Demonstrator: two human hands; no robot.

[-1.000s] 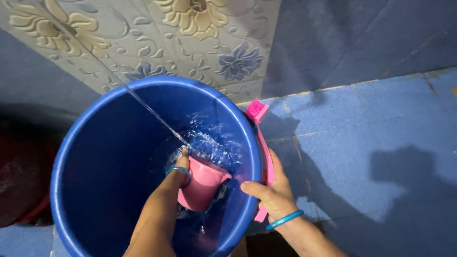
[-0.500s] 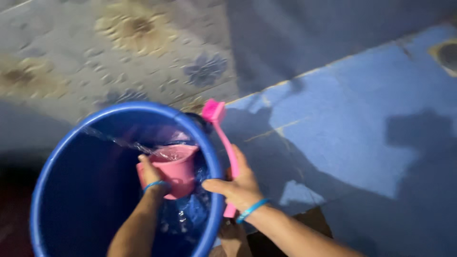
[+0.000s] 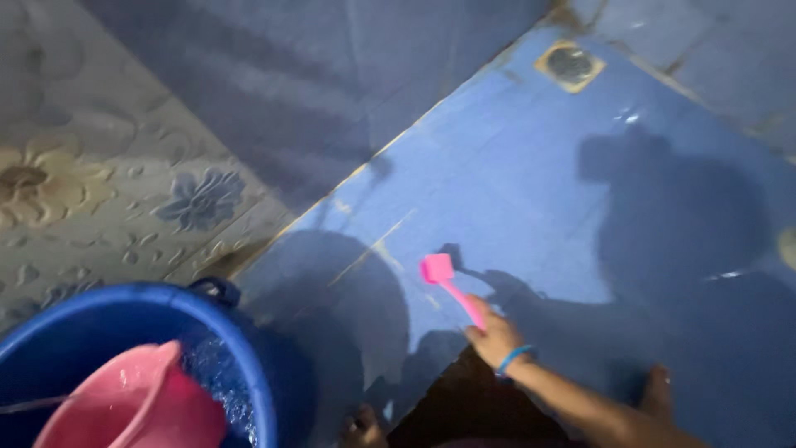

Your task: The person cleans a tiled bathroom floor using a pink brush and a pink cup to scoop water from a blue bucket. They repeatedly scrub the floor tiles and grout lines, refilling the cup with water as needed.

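My right hand (image 3: 495, 336), with a blue bangle at the wrist, grips the handle of a pink scrub brush (image 3: 439, 270). The brush head points out over the wet blue floor tiles, right of the bucket. A big blue bucket (image 3: 249, 365) with water in it sits at the lower left. A pink mug (image 3: 133, 402) is tilted above the water at the bottom left edge. My left hand is outside the picture, so what holds the mug is hidden.
A square floor drain (image 3: 570, 65) lies at the far top right. A floral-patterned tiled wall (image 3: 99, 191) rises behind the bucket, and a plain blue wall meets the floor along a diagonal line. My bare feet (image 3: 362, 427) show at the bottom edge.
My right hand left the bucket rim and swung the brush out over the floor. The mug came up out of the water, and my left hand dropped out of view.
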